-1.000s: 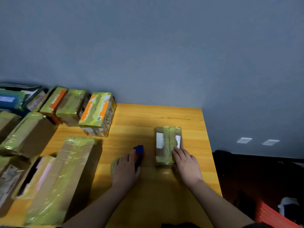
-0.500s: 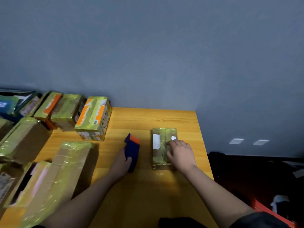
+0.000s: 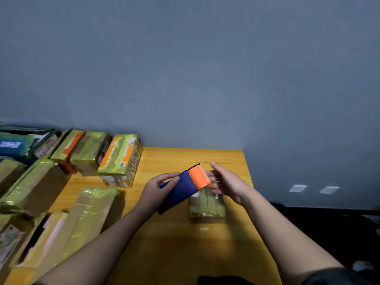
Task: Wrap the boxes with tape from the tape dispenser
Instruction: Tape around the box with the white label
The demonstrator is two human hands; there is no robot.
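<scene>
Lying flat on the yellow table (image 3: 205, 254), the small taped box (image 3: 206, 206) sits just under both hands, and its far end is hidden behind them. Above it the left hand (image 3: 158, 191) grips the blue tape dispenser (image 3: 181, 191) with curled fingers and thumb, while the right hand (image 3: 227, 182) has straight, spread fingers at the orange end, though it is hard to tell if they touch it or any tape. Past the left fingers, more taped boxes (image 3: 120, 159) stand by the grey wall (image 3: 185, 68), some cut off at the picture's edge.

Tape dispenser (image 3: 185, 188): lifted off table by left hand (image 3: 158, 190), now raised above small box (image 3: 207, 204). Right hand (image 3: 226, 182): off box, fingers at dispenser's orange end.
</scene>
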